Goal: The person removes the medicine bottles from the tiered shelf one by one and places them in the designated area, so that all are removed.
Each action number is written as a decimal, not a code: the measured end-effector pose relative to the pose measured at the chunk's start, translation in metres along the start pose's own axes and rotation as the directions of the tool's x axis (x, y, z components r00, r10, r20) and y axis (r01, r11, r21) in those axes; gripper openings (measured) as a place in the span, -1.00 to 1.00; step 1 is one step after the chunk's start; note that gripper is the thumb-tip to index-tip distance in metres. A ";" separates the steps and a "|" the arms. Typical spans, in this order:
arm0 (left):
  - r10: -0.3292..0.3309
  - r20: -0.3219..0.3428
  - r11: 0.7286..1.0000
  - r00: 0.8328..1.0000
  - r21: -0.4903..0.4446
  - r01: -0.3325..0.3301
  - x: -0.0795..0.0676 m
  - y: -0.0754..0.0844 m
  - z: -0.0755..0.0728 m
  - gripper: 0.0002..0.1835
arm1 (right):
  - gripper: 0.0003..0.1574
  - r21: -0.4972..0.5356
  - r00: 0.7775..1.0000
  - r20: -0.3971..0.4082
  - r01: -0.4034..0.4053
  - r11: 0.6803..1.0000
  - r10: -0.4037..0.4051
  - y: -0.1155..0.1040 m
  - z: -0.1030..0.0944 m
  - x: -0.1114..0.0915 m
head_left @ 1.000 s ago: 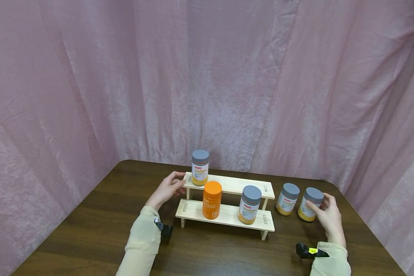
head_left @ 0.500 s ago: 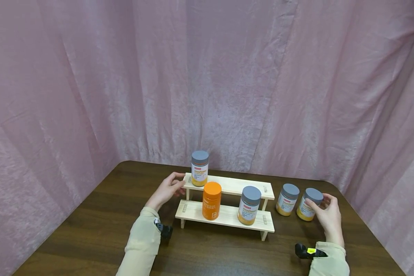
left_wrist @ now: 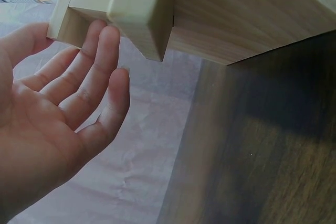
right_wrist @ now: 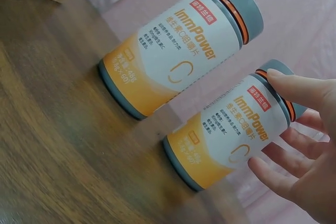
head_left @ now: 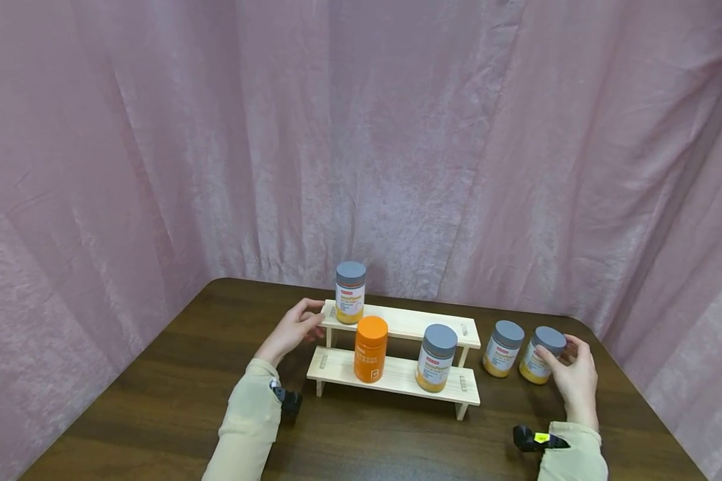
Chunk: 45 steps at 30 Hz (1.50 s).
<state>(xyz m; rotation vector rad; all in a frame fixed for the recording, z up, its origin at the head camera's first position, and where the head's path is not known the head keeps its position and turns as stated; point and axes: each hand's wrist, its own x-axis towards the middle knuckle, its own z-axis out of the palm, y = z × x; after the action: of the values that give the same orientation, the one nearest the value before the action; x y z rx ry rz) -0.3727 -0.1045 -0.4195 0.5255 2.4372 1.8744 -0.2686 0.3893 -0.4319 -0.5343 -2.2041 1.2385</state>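
In the head view, my right hand (head_left: 573, 377) holds a vitamin tablet jar (head_left: 536, 364) at the table's right side. The right wrist view shows the thumb on its grey lid (right_wrist: 275, 69) and the other fingers around the far side. Close to its left, a matching jar (right_wrist: 178, 51) stands upright. At the left end of a two-tier wooden shelf (head_left: 406, 324), my left hand (head_left: 291, 331) touches the upper board with fingers loosely bent. In the left wrist view, the thumb (left_wrist: 29, 40) meets the board's corner and the other fingertips reach the wood beneath.
A grey-lidded jar (head_left: 350, 297) stands on the upper tier's left end. On the lower tier are an orange jar (head_left: 370, 354) and another grey-lidded jar (head_left: 436, 364). The dark wooden table (head_left: 180, 374) ends at a pink curtain (head_left: 397, 147) behind.
My right hand and its jar have shifted very slightly left, nearer the neighbouring jar. The left hand and the shelf have stayed in place.
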 end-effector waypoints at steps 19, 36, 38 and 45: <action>-0.028 -0.007 1.000 1.000 0.011 0.028 0.000 0.000 0.001 -0.60 | -0.18 -0.021 1.000 -0.017 0.005 1.000 -0.006 -0.003 0.002 0.000; -0.022 -0.006 1.000 1.000 0.014 0.022 0.001 -0.002 -0.001 -0.59 | -0.24 -0.045 1.000 -0.018 0.022 0.999 -0.022 -0.031 -0.008 -0.001; -0.023 -0.007 1.000 1.000 0.016 0.023 0.001 -0.001 -0.001 -0.60 | -0.26 -0.063 0.998 -0.024 0.056 0.996 -0.057 -0.037 -0.008 -0.002; -0.027 -0.002 0.999 1.000 0.019 0.027 0.000 0.002 0.001 -0.60 | -0.30 -0.088 0.992 -0.010 0.121 0.989 -0.122 -0.061 -0.003 -0.008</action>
<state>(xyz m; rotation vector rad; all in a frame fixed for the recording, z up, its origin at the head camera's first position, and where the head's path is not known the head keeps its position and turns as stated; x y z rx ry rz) -0.3719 -0.1035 -0.4179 0.4895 2.4525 1.8439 -0.2648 0.3568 -0.3801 -0.4349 -2.2509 1.0760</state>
